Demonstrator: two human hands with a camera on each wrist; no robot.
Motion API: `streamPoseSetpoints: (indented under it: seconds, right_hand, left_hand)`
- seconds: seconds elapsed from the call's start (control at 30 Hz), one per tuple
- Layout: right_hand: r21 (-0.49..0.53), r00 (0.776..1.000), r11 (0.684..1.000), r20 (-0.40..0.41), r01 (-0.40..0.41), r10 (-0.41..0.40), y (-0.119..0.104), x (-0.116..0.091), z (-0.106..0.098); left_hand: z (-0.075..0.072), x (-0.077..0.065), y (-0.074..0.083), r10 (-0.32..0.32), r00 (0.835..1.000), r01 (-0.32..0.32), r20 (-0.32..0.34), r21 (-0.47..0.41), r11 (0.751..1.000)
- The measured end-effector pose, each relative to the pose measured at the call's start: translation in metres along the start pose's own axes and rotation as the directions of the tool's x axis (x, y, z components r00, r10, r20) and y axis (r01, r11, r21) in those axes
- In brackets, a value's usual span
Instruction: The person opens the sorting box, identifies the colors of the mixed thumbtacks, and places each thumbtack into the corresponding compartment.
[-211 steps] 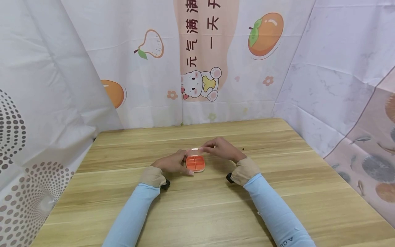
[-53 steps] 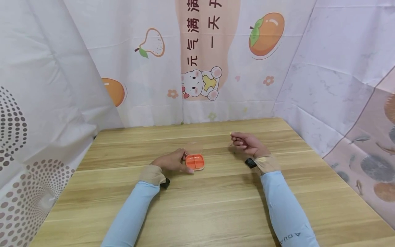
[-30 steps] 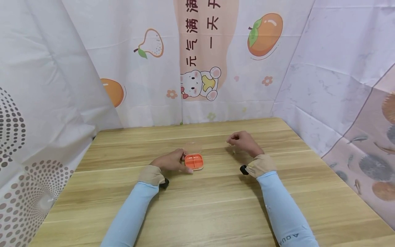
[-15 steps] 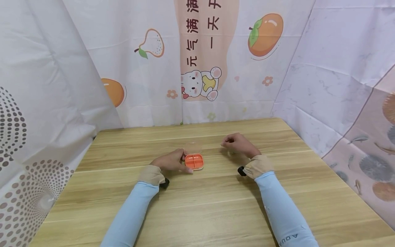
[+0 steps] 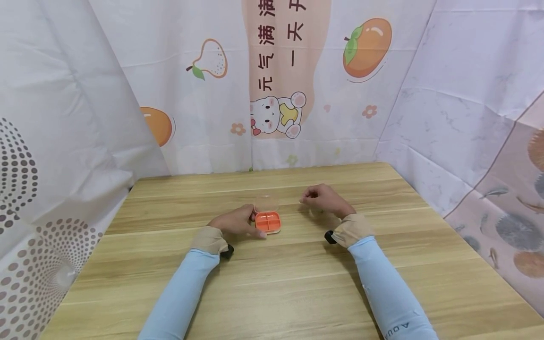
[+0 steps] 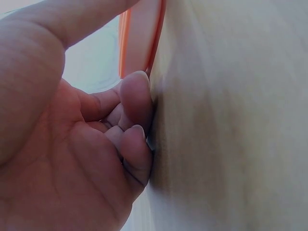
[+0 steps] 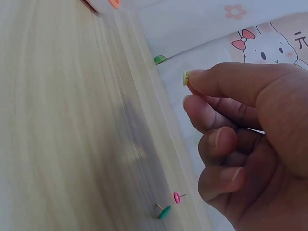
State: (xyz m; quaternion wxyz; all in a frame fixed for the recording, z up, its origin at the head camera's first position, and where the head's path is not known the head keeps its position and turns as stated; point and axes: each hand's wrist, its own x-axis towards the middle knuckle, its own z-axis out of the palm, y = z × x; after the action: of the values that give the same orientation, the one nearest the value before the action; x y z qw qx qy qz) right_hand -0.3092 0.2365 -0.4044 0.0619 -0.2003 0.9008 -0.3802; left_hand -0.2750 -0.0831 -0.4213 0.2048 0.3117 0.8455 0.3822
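A small orange four-compartment box (image 5: pixel 267 222) lies on the table with its clear lid (image 5: pixel 266 203) folded back. My left hand (image 5: pixel 238 221) grips it from the left, thumb along the front edge and fingers at the back left corner; in the left wrist view the box's orange side (image 6: pixel 139 38) shows past the fingers. To the right of the box, my right hand (image 5: pixel 326 199) pinches a yellow thumbtack (image 7: pixel 186 78) between thumb and index finger, a little above the table. A green thumbtack (image 7: pixel 164 212) and a pink thumbtack (image 7: pixel 177 198) lie below that hand.
The wooden table (image 5: pixel 272 293) ends at the back against a printed curtain (image 5: pixel 204 104). More curtain (image 5: pixel 463 104) hangs at the right side, and a dotted one (image 5: pixel 63 118) at the left.
Earlier, my right hand was at the box's lid. It went right, came up with the yellow thumbtack, and has since moved slowly left towards the box. The left hand stayed at the box.
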Motion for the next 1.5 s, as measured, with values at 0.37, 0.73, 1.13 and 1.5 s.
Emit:
streamPoseSetpoints:
  seconds: [0.37,0.73,1.13,1.5]
  right_hand:
    - [0.007,1.0,1.0,0.015,0.015,-0.015,-0.009,0.0,0.004]
    - [0.052,0.999,0.999,0.028,0.015,-0.016,-0.01,0.003,0.01]
    - [0.036,0.996,0.997,0.054,0.068,-0.07,-0.018,0.005,0.016]
    - [0.066,0.99,0.994,0.105,0.086,-0.092,-0.033,0.006,0.024]
  left_hand:
    - [0.0,-0.002,0.003,-0.016,1.0,0.016,-0.003,0.003,1.0]
    - [0.001,0.003,-0.005,0.001,1.0,-0.001,0.001,-0.011,1.0]
    - [0.001,0.003,-0.006,-0.027,1.0,0.027,-0.009,-0.005,1.0]
    - [-0.001,0.0,-0.003,-0.047,0.999,0.047,-0.015,0.01,0.999]
